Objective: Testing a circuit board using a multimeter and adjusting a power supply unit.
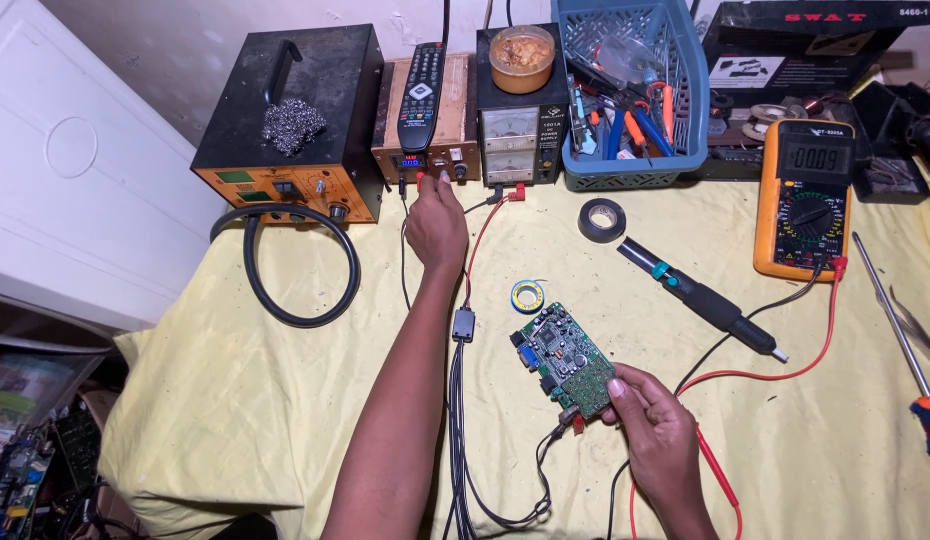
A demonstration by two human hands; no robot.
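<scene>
My left hand point(436, 225) reaches to the front of a small wooden-cased power unit point(426, 160) with a red digit display, fingertips on its knob or switch. My right hand point(657, 420) grips the near corner of a green circuit board point(562, 357) lying on the yellow cloth point(235, 400). Black and red leads point(465, 325) run from the units at the back down towards the board. A black remote control point(422, 95) lies on top of the wooden unit.
A black-and-orange rework station point(290, 120) with hose sits at back left. A meter unit point(520, 130) carries a round tin. Blue basket point(635, 90) holds pliers. Orange multimeter point(805, 200), hot-air handle point(700, 297), black tape roll point(601, 220), small solder reel point(528, 295), screwdriver point(900, 330) lie around.
</scene>
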